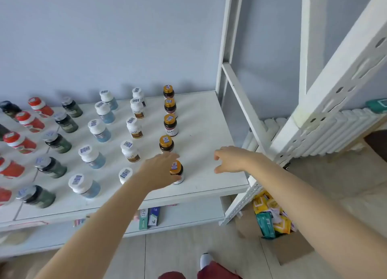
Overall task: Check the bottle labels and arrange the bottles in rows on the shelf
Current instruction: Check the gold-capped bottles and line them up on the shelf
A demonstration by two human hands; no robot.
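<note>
Small bottles stand in rows on a white shelf [205,132]. The rightmost row has brown bottles with gold caps [170,122]. My left hand [159,170] grips the nearest gold-capped brown bottle [177,171], which stands upright near the shelf's front edge. My right hand [230,159] hovers over the bare right part of the shelf, fingers loosely curled, holding nothing. Further left run rows of white-capped bottles [134,128], blue-tinted bottles [99,130], dark green bottles [57,141] and red-capped bottles [19,141].
White perforated shelf uprights [314,115] rise at the right. A lower shelf holds boxes [149,217]. A cardboard box with yellow and green packets [272,218] sits on the floor by a radiator [335,132].
</note>
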